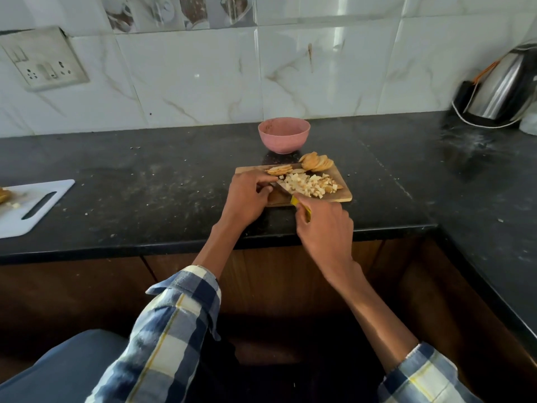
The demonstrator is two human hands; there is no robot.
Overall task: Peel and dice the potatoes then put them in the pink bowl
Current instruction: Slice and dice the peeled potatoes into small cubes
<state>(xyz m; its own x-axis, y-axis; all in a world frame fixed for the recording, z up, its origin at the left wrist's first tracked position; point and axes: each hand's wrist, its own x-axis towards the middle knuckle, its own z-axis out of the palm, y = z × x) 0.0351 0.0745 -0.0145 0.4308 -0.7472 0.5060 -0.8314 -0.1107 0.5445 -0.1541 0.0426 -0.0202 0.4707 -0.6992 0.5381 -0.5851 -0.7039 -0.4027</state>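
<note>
A black stone worktop (145, 181) ran beneath a marble-tiled wall (197, 82), with a steel kettle (502, 88) at the far right and a white cutting board (32, 207) at the left edge. Near the middle lay a wooden chopping board (343, 196), and just behind it stood the pink bowl (284, 135). The left hand (247, 199) rested curled on the board's left end, fingers touching sliced potato rounds (315, 162). The right hand (325, 228) gripped a yellow-handled knife (300, 206), its blade against the heap of diced potato (308, 184).
</note>
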